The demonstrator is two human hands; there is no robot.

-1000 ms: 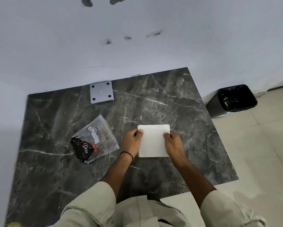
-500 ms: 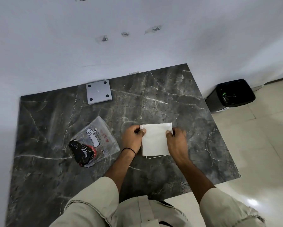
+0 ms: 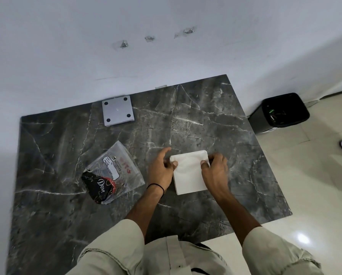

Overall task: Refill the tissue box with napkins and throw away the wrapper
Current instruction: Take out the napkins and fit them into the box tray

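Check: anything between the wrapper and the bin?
Head view: both hands, left and right, on the napkins, then bare table and floor, between wrapper and bin.

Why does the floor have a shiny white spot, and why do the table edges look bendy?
Head view: the white spot is a light's glare on the glossy floor tiles. The wide-angle lens splays the table edges outward. The picture's left side is smeared, while the napkins and wrapper look sharp.
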